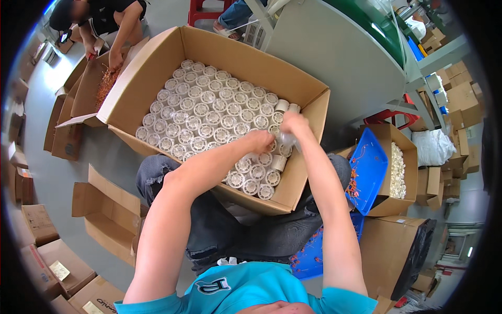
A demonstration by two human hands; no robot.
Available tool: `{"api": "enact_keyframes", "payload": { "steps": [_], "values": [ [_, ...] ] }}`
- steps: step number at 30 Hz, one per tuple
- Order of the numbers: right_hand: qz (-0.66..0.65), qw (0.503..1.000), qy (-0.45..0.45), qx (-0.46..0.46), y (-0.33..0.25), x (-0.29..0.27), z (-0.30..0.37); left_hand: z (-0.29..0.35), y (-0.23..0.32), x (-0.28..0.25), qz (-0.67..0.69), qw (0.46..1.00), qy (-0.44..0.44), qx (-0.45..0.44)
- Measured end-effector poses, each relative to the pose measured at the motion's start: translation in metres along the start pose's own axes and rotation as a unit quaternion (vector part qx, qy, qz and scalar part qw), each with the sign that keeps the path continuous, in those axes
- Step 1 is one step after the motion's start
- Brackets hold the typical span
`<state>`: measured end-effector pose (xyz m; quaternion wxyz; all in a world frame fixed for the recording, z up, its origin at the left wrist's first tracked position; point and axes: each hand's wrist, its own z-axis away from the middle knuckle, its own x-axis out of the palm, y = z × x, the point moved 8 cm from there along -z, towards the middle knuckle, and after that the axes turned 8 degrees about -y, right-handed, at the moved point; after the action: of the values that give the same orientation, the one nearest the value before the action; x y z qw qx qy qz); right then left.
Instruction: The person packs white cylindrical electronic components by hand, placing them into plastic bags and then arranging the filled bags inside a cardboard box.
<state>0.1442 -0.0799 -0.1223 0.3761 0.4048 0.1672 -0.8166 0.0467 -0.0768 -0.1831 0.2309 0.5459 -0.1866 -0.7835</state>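
A large open cardboard box [137,77] in front of my legs holds rows of white, round plastic parts [217,104] with slotted ends, some with a clear plastic sheen. Both arms reach into its right side. My left hand [260,141] is closed over the parts there, and what its fingers hold is hidden. Just right of it and a little farther, my right hand [294,123] is closed too, with its fingertips turned down. A clear piece of plastic [288,139] shows beneath my right hand. Near the right wall, a few parts [278,163] lie on their sides.
Blue trays [370,165] with small orange pieces stand at my right, beside a box of white pieces [397,170]. A grey machine panel [340,57] rises beyond the box. An empty carton [112,220] sits left. A co-worker [112,26] handles orange pieces at far left.
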Motion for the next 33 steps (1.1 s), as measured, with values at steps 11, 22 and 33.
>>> {"api": "enact_keyframes", "payload": {
  "steps": [11,22,33],
  "values": [
    [0.048,0.990,-0.130,0.015,0.003,0.075,-0.016,-0.001,-0.006,-0.005,-0.038,0.999,0.001,-0.014],
    [0.049,0.983,-0.175,-0.028,0.002,0.063,-0.023,0.035,-0.002,-0.081,-0.017,0.977,0.206,-0.043],
    [-0.065,0.997,0.048,-0.004,-0.008,-0.015,0.051,0.031,0.030,0.029,-0.084,0.990,-0.112,0.029]
  ]
}}
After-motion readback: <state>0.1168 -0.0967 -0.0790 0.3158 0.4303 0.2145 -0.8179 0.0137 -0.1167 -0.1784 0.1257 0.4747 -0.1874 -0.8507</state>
